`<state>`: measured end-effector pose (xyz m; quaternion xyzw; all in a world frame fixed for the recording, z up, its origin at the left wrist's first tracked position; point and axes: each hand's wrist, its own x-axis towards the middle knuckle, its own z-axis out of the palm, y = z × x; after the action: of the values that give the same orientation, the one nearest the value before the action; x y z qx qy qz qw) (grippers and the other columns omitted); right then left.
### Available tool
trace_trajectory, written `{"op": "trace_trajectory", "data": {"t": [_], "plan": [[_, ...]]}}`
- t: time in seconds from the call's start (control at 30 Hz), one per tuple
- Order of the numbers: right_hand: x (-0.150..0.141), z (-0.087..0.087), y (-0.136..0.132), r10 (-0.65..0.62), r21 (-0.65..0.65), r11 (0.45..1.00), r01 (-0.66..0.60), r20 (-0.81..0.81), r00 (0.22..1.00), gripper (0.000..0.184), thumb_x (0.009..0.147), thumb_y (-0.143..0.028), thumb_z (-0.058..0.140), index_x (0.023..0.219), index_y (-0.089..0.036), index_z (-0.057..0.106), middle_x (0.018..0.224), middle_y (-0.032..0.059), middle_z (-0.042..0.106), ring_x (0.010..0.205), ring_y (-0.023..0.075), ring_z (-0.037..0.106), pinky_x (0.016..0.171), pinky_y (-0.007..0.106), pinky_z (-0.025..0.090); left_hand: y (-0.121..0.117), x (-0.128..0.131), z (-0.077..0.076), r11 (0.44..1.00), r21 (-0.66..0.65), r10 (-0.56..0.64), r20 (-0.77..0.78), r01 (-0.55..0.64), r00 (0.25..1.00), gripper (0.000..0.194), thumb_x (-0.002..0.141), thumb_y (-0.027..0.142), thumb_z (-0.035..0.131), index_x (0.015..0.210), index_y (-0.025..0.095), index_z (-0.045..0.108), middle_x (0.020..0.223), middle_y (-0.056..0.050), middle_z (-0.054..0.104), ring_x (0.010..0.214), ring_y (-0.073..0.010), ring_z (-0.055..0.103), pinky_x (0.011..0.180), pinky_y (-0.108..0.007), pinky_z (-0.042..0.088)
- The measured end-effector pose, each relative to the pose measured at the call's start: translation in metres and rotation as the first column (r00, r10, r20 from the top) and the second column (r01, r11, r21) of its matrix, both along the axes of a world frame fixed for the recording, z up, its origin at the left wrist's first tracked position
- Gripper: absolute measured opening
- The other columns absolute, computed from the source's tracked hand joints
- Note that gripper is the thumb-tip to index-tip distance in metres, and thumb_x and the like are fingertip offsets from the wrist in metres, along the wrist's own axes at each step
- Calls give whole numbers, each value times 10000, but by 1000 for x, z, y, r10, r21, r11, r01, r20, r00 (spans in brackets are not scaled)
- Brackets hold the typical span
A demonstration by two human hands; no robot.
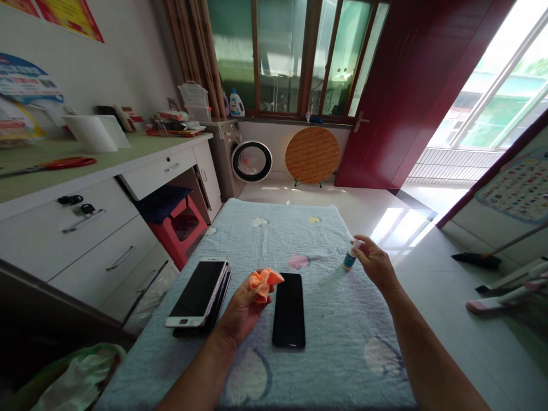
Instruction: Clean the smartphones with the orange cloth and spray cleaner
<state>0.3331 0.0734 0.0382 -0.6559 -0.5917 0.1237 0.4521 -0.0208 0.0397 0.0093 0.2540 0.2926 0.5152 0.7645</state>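
Observation:
My left hand [246,311] is closed round a crumpled orange cloth [262,283], held just left of a black smartphone [289,314]. The phone lies face up with a dark screen on the light blue covered table [334,325]. Over at the right edge, my right hand [373,260] grips a small spray bottle [349,258] by its white top; its body is blue with a label. Whether the bottle's base touches the cover I cannot tell. To the left of my left hand sits a stack of several phones [199,294], a white-framed one on top.
A counter with drawers [107,228] runs along the left, carrying a paper roll [91,132] and red-handled scissors [68,164]. Under it stands a red stool [180,222]. A washing machine [225,154] has its round door open. A broom [477,260] is at the right.

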Motion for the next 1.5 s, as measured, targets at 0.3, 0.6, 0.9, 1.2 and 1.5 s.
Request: {"op": "trace_trajectory", "data": {"t": [0.3, 0.6, 0.9, 1.2, 1.5], "plan": [[-74, 28, -40, -15, 112, 993, 39, -202, 979, 405, 807, -462, 615, 1106, -189, 606, 1018, 115, 686, 901, 251, 661, 776, 413, 558, -5, 21, 26, 996, 85, -18, -104, 27, 994, 324, 705, 150, 801, 984, 190, 640, 979, -36, 698, 874, -154, 661, 791, -233, 510], [-165, 10, -65, 317, -9, 751, -660, -872, 373, 349, 761, -413, 742, 995, -170, 650, 877, 29, 680, 762, 158, 626, 698, 263, 487, -15, 29, 36, 973, 223, -1, -237, 55, 972, 350, 778, 298, 749, 1062, 199, 570, 952, -10, 649, 878, -150, 614, 833, -258, 465], [-137, 6, -57, 101, 34, 994, -101, -597, 796, 240, 834, -423, 654, 906, -196, 631, 845, 17, 625, 773, 178, 572, 735, 307, 461, -15, 7, 15, 882, 390, 191, -809, 265, 556, 460, 819, 405, 639, 1214, 206, 514, 1188, -101, 604, 1148, -256, 539, 1037, -454, 355], [-152, -25, -80, 370, -81, 928, -363, 115, 922, 70, 899, -253, 543, 862, -221, 594, 1074, 75, 621, 996, 221, 590, 891, 362, 480, -38, -1, -34, 637, 446, 488, -865, 629, 119, 1269, 558, 777, 693, 1517, 169, 126, 1486, -221, 353, 1368, -444, 290, 1095, -652, 187], [-155, -13, -112, 695, -272, 718, -640, 244, 676, 286, 960, -200, 418, 1202, -201, 572, 1334, 93, 581, 1296, 220, 471, 1121, 428, 344, -44, 3, -38, 603, 505, 578, -810, 617, 98, 1078, 735, 636, 638, 1514, 153, 71, 1453, -211, 408, 1336, -392, 372, 1097, -627, 206]]}}
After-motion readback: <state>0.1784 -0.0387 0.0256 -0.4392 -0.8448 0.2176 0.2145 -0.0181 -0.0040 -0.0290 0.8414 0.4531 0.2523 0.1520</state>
